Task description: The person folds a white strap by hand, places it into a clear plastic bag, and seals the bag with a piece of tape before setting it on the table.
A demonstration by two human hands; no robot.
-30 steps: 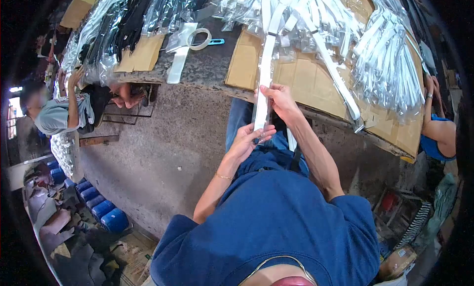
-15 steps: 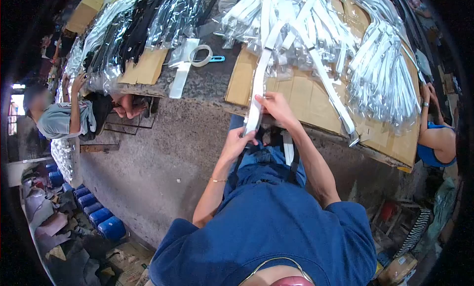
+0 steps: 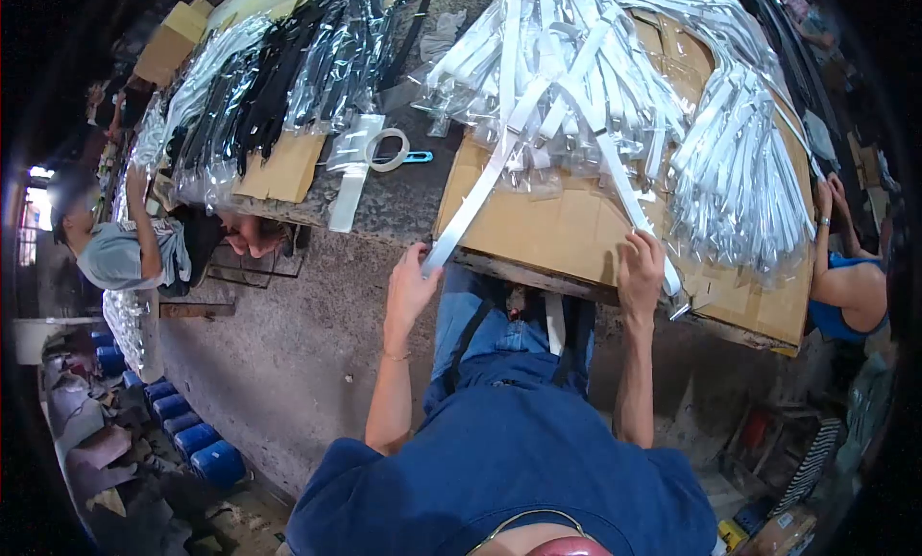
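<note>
My left hand (image 3: pixel 411 285) pinches the lower end of a white belt (image 3: pixel 473 213) at the table's front edge. That belt runs up and right into a pile of white belts in clear plastic sleeves (image 3: pixel 567 66). My right hand (image 3: pixel 641 270) has its fingers curled on a second white belt (image 3: pixel 619 177), which slants down to the right. A metal buckle (image 3: pixel 680 312) shows at that belt's lower end. The right fingertips partly cover this belt, so their exact grip is hard to see. Both belts lie over a cardboard sheet (image 3: pixel 547 229).
Another bundle of sleeved white belts (image 3: pixel 735 181) lies right. Left of centre are a tape roll (image 3: pixel 387 150), a blue cutter (image 3: pixel 417 157) and sleeved black belts (image 3: pixel 331 61). One person (image 3: pixel 125 253) sits at left, another (image 3: pixel 850 287) at right. Blue containers (image 3: pixel 217 464) stand on the floor.
My hands have moved apart: the left went left and carries the belt's lower end outward; the right left that belt for the second one. The view has shifted slightly.
</note>
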